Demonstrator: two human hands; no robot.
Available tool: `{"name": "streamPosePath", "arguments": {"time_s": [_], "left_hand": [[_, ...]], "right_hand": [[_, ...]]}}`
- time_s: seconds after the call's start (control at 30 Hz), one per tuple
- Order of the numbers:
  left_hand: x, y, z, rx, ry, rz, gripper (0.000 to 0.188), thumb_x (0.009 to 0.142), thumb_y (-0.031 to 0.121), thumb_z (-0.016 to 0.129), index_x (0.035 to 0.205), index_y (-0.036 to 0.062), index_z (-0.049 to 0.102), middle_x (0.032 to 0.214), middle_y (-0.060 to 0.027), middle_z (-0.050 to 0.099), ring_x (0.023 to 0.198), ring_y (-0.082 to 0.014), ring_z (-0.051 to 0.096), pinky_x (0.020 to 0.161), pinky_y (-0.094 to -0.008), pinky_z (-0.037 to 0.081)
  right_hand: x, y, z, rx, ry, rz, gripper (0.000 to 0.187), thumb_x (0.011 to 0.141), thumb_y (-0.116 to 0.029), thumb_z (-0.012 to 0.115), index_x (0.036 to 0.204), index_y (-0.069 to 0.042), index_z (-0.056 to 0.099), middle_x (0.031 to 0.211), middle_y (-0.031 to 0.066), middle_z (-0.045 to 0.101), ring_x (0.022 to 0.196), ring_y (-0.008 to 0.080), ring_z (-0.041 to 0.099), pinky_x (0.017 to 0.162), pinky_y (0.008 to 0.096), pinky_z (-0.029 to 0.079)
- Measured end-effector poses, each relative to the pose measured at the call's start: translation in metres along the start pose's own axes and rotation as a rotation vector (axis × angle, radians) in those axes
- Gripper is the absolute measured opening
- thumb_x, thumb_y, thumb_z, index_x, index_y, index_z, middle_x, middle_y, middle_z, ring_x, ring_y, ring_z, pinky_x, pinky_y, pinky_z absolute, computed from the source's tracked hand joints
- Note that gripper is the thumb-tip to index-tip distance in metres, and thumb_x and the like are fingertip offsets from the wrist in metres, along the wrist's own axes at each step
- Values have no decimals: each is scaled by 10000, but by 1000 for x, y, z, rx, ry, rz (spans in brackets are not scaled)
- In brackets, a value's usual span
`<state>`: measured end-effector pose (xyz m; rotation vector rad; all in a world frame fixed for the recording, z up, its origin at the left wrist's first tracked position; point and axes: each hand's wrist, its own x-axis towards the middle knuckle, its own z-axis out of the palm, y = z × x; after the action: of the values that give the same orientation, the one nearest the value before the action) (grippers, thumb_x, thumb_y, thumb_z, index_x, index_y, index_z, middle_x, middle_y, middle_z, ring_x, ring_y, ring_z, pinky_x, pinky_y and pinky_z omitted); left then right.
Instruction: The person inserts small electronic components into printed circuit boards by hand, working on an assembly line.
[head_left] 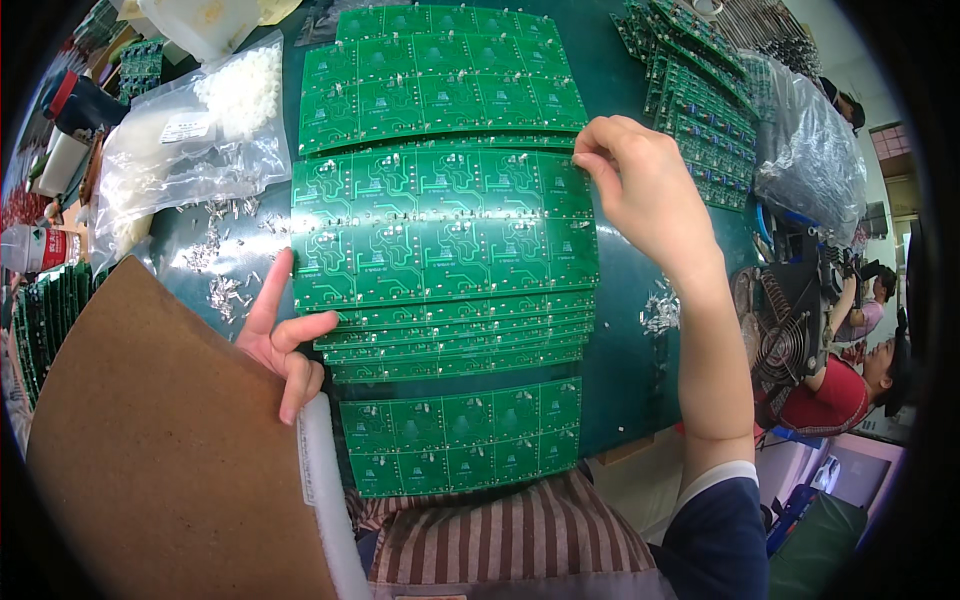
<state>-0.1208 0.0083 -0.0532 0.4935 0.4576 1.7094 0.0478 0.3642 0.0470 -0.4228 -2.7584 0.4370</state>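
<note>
Green circuit board panels lie overlapped in a long row down the middle, their faces dotted with small pins and solder points. My right hand reaches over the right edge of a middle panel, thumb and forefinger pinched at its upper right corner. What sits between those fingertips is too small to make out. At the left edge of the same panel is my left hand, fingers apart, one fingertip touching the edge. A large brown board with a white foam edge hides my left forearm. One separate panel lies nearest me.
Loose metal pins lie in piles on the left and another pile on the right. A clear bag of white parts stands far left. Stacked populated boards and a grey plastic bag are far right. A fan stands beside seated people.
</note>
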Motion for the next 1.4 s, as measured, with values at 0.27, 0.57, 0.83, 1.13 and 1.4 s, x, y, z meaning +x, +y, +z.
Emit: {"name": "streamPosePath", "arguments": {"time_s": [0.27,0.57,0.83,1.13,1.4], "left_hand": [[-4,3,4,35,85,-40,823,1059,438,406,1591,149,-151,1611,-205,283,619,-202,633,621,-295,396],[-6,1,-2,53,35,-19,929,968,743,215,1599,145,-114,1609,-200,288,618,-222,639,613,-308,394],[-4,3,5,-6,146,-27,1022,901,839,172,1605,144,-83,1585,-200,342,578,-244,629,590,-315,382],[1,7,14,39,109,-47,894,969,739,298,1621,181,49,1522,-173,461,573,-226,596,595,-299,389],[-4,2,-12,-19,-118,45,1001,932,808,146,1608,76,51,1476,-229,494,630,-240,637,607,-308,397]], "right_hand": [[-1,0,-1,15,-8,32,41,878,7,629,868,47,630,859,214,658,830,400,651,762,458,515],[1,-6,-2,-73,-33,-8,43,869,12,623,848,46,640,868,215,659,869,400,651,790,469,517],[4,-4,3,-224,-44,-88,42,858,26,619,834,49,644,866,210,665,869,394,662,787,463,536],[-17,4,-3,56,130,-48,86,854,-18,679,936,-3,702,877,171,700,785,338,690,749,402,552],[-140,-11,-3,123,-117,450,109,811,-64,768,853,-31,673,813,90,691,734,226,659,649,334,509]]}}
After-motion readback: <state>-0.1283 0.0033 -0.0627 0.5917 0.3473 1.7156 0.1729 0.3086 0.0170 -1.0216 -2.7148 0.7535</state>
